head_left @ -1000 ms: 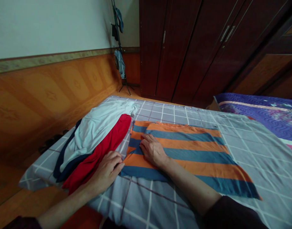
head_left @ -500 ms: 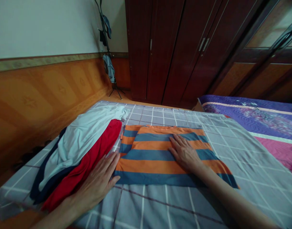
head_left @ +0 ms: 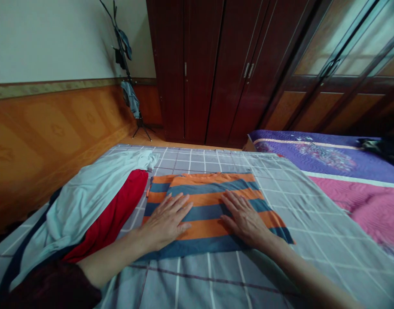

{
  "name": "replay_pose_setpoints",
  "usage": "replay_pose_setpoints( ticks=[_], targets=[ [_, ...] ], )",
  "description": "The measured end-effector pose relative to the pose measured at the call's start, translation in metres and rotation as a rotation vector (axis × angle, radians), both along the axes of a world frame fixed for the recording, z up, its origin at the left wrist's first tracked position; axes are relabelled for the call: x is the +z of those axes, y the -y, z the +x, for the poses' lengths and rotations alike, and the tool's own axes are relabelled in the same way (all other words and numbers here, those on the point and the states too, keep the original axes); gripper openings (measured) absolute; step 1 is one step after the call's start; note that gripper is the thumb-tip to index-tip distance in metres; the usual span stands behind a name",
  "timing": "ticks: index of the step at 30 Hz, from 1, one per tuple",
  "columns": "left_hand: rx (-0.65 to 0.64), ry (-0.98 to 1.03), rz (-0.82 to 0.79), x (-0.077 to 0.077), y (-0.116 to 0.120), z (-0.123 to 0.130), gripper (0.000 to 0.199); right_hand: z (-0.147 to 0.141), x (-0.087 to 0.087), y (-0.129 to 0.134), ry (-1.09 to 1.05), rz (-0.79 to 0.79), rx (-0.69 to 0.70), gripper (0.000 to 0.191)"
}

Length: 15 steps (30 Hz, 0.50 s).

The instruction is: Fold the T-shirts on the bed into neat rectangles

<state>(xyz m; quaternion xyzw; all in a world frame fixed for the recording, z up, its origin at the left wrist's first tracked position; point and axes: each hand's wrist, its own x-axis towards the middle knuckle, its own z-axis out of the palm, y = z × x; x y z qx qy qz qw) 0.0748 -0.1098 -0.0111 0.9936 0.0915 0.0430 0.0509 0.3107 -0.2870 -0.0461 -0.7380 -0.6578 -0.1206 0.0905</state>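
An orange and blue striped shirt [head_left: 203,212], partly folded over at its left, lies spread on the grey checked bedsheet [head_left: 212,274]. On the left part of the shirt rests my left hand [head_left: 166,219], flat with its fingers stretched out. My right hand [head_left: 243,216] lies palm down on the shirt's right part, fingers also extended. Neither hand grips anything. To the left is a heap of clothes: a pale blue garment [head_left: 90,189] on top, a red garment [head_left: 119,214] beside it, and dark navy cloth [head_left: 29,246] along the edge.
Beyond the bed stands a dark red wardrobe [head_left: 212,73], with a coat rack [head_left: 126,68] holding a few items left of it. At right is another bed with a purple and pink cover [head_left: 319,156]. An orange panelled wall [head_left: 55,128] runs along the left.
My left hand has moved right, from the shirt's left edge onto the shirt. My right hand has slid slightly toward me. The view has turned a little to the right.
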Motion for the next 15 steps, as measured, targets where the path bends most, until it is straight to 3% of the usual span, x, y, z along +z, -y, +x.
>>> replay_pose_setpoints(
  ticks=[3,6,10,15],
  targets=[
    [0.041,-0.017,-0.002,-0.022,-0.013,0.026,0.059,0.008,0.001,-0.033,-0.036,-0.077,0.049,0.056],
    [0.189,0.045,0.022,-0.035,-0.041,0.029,0.057,0.052,0.007,-0.046,-0.075,-0.092,-0.202,0.05],
    [0.389,0.093,0.055,-0.031,-0.086,0.022,0.057,0.11,0.01,-0.03,-0.11,-0.065,-0.443,0.046],
    [0.462,0.008,-0.052,-0.017,-0.123,0.041,0.063,0.126,0.003,-0.016,-0.166,-0.067,-0.591,0.046]
  ],
)
